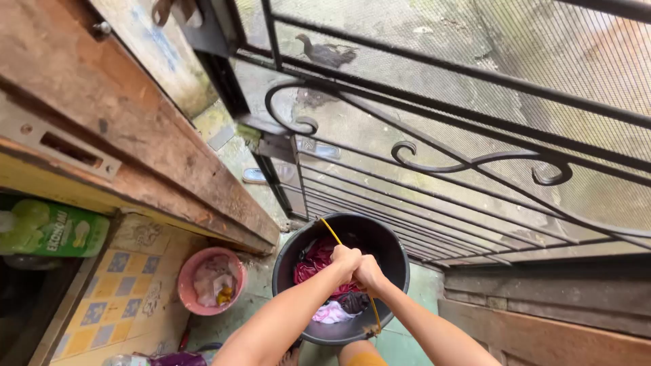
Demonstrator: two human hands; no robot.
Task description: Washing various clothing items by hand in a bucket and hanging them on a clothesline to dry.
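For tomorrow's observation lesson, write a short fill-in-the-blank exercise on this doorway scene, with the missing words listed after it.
1. Both hands, left hand and right hand, grip the yellow handle of a ____ bucket.
2. The bucket holds wet clothes, mostly dark ____ in colour.
3. To the left of the bucket, on the floor, stands a smaller ____ basin.
4. Beyond the metal gate, a ____ stands on the ground outside.

Missing words: black; red; pink; bird
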